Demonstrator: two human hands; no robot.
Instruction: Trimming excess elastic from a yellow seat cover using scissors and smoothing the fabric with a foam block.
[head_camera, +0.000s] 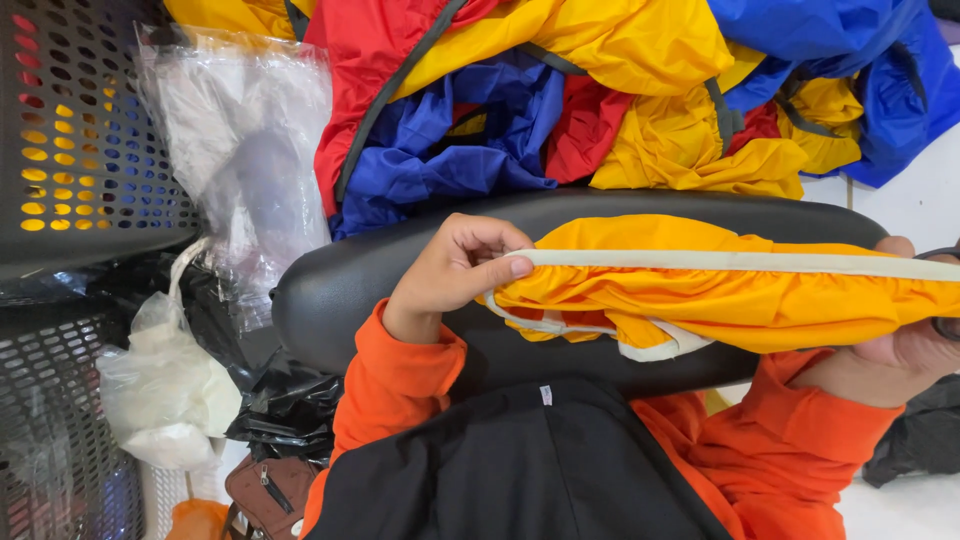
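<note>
1. The left hand (455, 275) is pinching one end of a cream-coloured band (740, 262) between thumb and fingers.
2. The right hand (900, 350), partly cut off at the frame edge, is gripping the far end of the yellow fabric piece (720, 300) that the band edges.
3. The fabric is stretching between both hands, over a black padded surface (340, 295).
4. Beyond the hands, red, blue and yellow fabric (560, 90) is lying piled.
5. Beside the left hand, clear plastic bags (240, 140) are leaning against a perforated crate (70, 120).
</note>
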